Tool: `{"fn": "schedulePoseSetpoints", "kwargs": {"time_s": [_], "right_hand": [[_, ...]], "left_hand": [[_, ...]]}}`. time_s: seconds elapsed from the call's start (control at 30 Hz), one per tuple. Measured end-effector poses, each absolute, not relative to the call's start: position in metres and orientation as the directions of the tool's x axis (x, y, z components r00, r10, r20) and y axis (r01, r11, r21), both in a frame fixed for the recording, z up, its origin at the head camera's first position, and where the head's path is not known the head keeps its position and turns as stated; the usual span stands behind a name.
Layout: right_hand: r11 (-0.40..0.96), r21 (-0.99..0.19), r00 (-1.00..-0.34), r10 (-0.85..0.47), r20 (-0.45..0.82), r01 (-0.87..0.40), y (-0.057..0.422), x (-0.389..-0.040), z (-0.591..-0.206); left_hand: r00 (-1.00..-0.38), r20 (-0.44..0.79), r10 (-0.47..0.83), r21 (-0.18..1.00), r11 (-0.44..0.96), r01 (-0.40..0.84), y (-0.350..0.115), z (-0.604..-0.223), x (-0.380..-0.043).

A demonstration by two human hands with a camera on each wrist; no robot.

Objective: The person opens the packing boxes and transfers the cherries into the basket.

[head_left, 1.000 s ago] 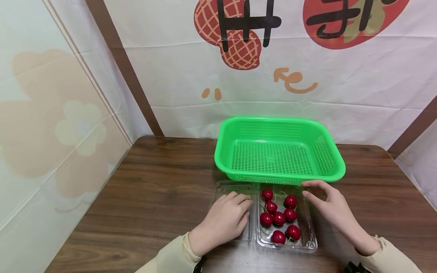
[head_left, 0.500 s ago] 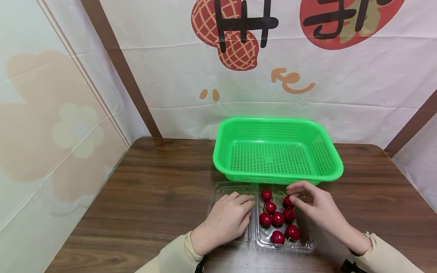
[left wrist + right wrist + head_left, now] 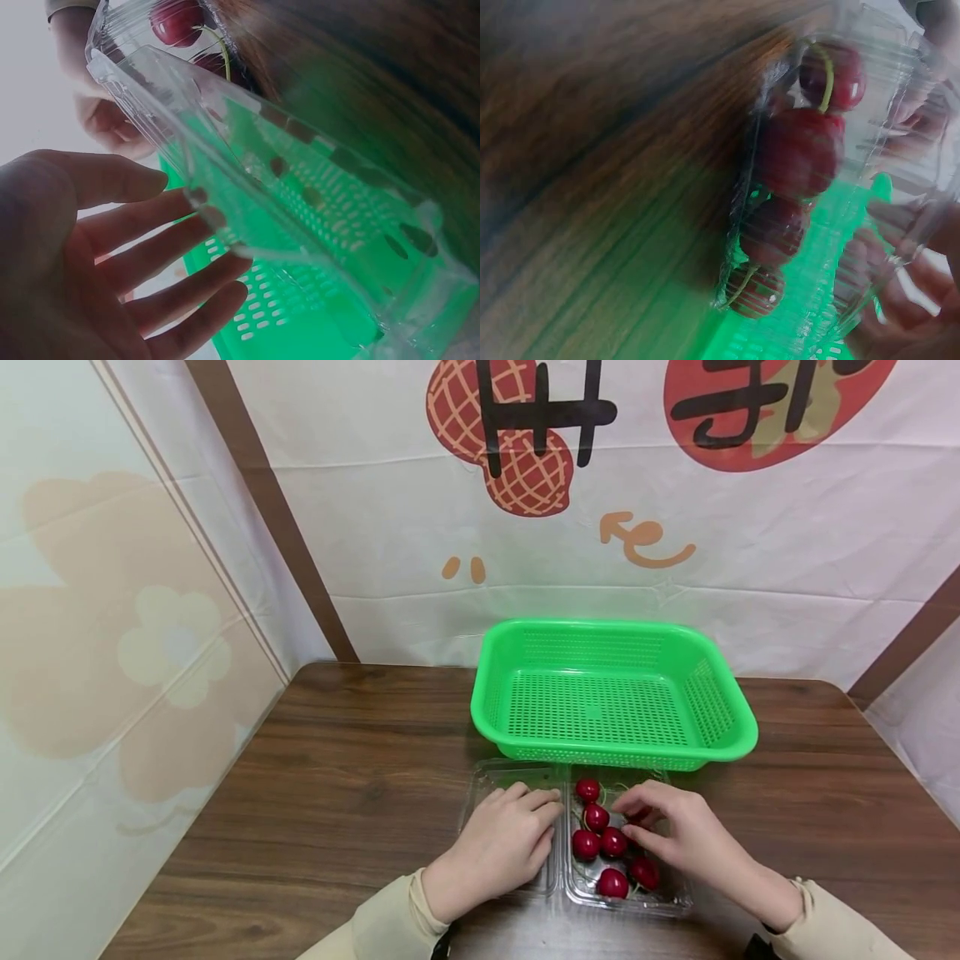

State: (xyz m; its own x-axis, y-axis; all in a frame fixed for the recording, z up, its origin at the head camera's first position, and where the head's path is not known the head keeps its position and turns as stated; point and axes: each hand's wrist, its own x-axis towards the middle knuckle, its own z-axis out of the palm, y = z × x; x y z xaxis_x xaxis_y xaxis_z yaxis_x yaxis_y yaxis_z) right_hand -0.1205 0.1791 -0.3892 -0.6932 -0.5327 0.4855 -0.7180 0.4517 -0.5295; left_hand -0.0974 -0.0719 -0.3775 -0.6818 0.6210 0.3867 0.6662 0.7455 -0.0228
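A hinged clear plastic box (image 3: 660, 906) lies unfolded on the table, its lid (image 3: 510, 767) to the left. Several red cherries (image 3: 613, 842) with green stems sit in the right half; the right wrist view shows some cherries (image 3: 799, 154) close up through its clear wall. My left hand (image 3: 506, 839) rests over the lid; in the left wrist view the left hand (image 3: 97, 247) has its fingers extended against the plastic. My right hand (image 3: 686, 831) reaches over the right-side cherries, thumb and fingers apart around one mostly hidden cherry. No firm pinch shows.
Just behind the box stands a green perforated plastic basket (image 3: 615, 753) with nothing inside. The brown wood-grain table (image 3: 337, 760) reaches back to a printed cloth wall (image 3: 390, 543). Bare tabletop lies left of the box.
My right hand has moved left and toward me, from the box's back right corner to over the right-side cherries, hiding two of them. My left hand stays on the lid.
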Motion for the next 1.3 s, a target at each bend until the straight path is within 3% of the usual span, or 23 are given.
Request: {"fn": "schedulePoseSetpoints", "kwargs": {"time_s": [0.1, 0.4, 1.3], "right_hand": [[0.409, -0.48, -0.625, -0.605, 0.493, -0.776, 0.179, -0.123, -0.391], [0.381, -0.347, -0.511, -0.712, 0.481, -0.857, 0.183, -0.129, -0.397], [0.374, -0.16, -0.407, -0.823, 0.396, -0.913, 0.177, -0.132, -0.398]], "left_hand": [[-0.68, 0.389, 0.621, -0.024, 0.745, 0.667, -0.072, -0.377, -0.097], [-0.689, 0.383, 0.616, -0.016, 0.75, 0.662, -0.071, -0.377, -0.096], [-0.688, 0.388, 0.613, -0.011, 0.75, 0.661, -0.07, -0.377, -0.096]]}}
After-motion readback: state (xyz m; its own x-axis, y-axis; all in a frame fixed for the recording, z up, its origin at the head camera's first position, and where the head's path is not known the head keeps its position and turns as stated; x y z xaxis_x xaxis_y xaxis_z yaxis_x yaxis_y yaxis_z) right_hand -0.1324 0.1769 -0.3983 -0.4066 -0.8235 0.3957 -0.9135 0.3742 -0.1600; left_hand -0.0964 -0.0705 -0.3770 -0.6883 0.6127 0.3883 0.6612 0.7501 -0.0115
